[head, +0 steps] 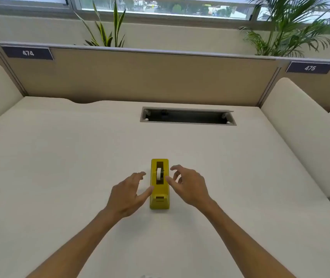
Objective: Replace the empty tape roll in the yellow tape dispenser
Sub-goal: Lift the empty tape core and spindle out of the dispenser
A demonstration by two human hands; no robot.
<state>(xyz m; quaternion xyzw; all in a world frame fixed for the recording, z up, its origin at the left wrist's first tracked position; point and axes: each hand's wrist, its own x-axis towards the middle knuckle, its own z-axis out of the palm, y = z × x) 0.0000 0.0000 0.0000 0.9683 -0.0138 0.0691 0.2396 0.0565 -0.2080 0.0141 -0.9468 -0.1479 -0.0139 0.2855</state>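
A person's two bare hands flank a yellow tape dispenser (159, 184) standing on a cream desk (59, 167), seen from a head-worn camera looking forward and down. The dispenser sits lengthwise, its cutter end toward the near edge of the desk, roughly midway between the left and right edges and well short of the far edge. In its open top slot a white tape roll (159, 174) stands on edge; whether any tape remains on it cannot be told.

The left hand (127, 194) is spread wide, fingers loosely curled and holding nothing. Its thumb tip meets, or very nearly meets, the dispenser's left wall near the cutter end, while the other fingertips hover just beside the body, apart from it. The right hand (190, 185) is likewise open and empty, fingers fanned and bent; its thumb tip reaches the top right rim of the dispenser beside the roll, and actual contact cannot be confirmed. Both forearms are bare and run in from the near edge.

Toward the far edge, a rectangular cable slot (188, 116) is cut into the desk. A tan partition (140, 77) rises behind it, carrying number plates reading 474 (28, 53) and 475 (309, 68). Potted plants (108, 35) stand beyond, under a window (170, 6).
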